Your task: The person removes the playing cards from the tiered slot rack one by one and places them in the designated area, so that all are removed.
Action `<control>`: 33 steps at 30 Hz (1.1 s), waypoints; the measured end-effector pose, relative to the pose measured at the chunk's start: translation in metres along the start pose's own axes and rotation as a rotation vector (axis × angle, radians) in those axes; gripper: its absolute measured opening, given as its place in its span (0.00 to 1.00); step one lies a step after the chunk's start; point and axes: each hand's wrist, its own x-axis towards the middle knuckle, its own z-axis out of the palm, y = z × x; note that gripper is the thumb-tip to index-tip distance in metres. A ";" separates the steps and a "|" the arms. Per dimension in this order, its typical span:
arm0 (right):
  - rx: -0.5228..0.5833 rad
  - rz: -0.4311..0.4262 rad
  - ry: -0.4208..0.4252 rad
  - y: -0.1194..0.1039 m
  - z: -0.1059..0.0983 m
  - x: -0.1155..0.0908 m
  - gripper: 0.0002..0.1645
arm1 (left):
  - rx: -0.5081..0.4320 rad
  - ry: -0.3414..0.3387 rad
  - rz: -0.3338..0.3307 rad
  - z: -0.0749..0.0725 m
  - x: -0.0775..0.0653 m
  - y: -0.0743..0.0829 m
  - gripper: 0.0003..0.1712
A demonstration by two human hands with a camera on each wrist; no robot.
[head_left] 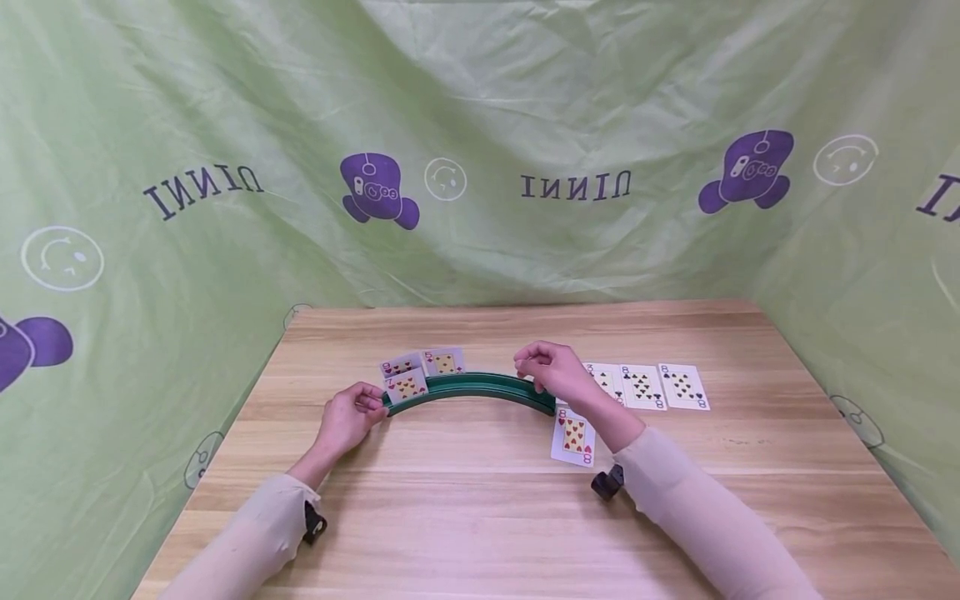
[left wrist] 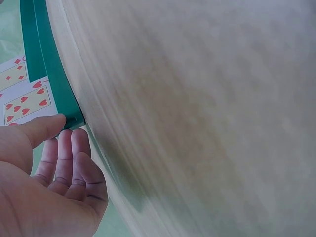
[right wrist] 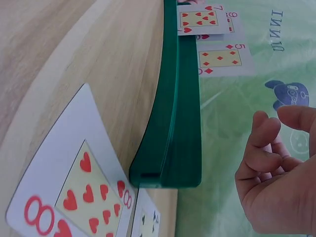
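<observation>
A curved green card holder (head_left: pixel 480 384) rests on the wooden table. At its left end my left hand (head_left: pixel 349 419) grips it, the thumb against the end in the left wrist view. The seven of hearts (head_left: pixel 406 386) stands in the front slot beside that hand. Behind it are a partly covered red nine (head_left: pixel 400 364) and the five of diamonds (head_left: pixel 445 362). My right hand (head_left: pixel 558 372) is raised over the holder's right end, fingers loosely curled; nothing shows between them in the right wrist view. The eight of hearts (right wrist: pixel 89 190) lies face up near that end.
To the right, a row of face-up black cards lies on the table: one partly hidden behind my right arm (head_left: pixel 606 382), an eight (head_left: pixel 642 387) and another black card (head_left: pixel 684 387). Green printed cloth (head_left: pixel 480 250) hangs behind and beside the table (head_left: pixel 465 508).
</observation>
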 end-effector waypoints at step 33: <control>-0.025 0.005 0.005 -0.010 0.043 0.034 0.14 | 0.009 -0.010 0.003 -0.001 -0.001 0.001 0.14</control>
